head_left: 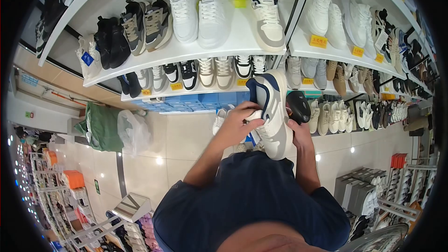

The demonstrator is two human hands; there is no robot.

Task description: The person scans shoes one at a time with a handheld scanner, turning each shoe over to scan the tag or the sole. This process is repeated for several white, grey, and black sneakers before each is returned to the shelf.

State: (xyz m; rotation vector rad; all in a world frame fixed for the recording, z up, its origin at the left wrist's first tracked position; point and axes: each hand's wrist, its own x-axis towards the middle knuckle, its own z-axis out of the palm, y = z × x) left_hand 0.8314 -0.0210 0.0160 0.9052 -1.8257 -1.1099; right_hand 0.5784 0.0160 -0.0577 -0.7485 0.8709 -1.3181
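Observation:
A white and grey sneaker with a navy collar (273, 130) is held in front of the chest, its toe towards the body. My left hand (240, 123) grips its side near the tongue and laces, where a blue-and-white tag hangs. My right hand (298, 130) is closed round a black handheld device (298, 106), close to the shoe's other side; most of those fingers are hidden. Above, a similar single sneaker (268, 21) stands on the white shelf (238, 49), right of a white pair (212, 18).
Lower shelves hold more shoes above blue boxes (200, 101). A green bag (103, 128) and a clear plastic bag (134, 130) are at the left. Grey boxes (357, 191) and shoe racks (56, 191) stand behind on both sides.

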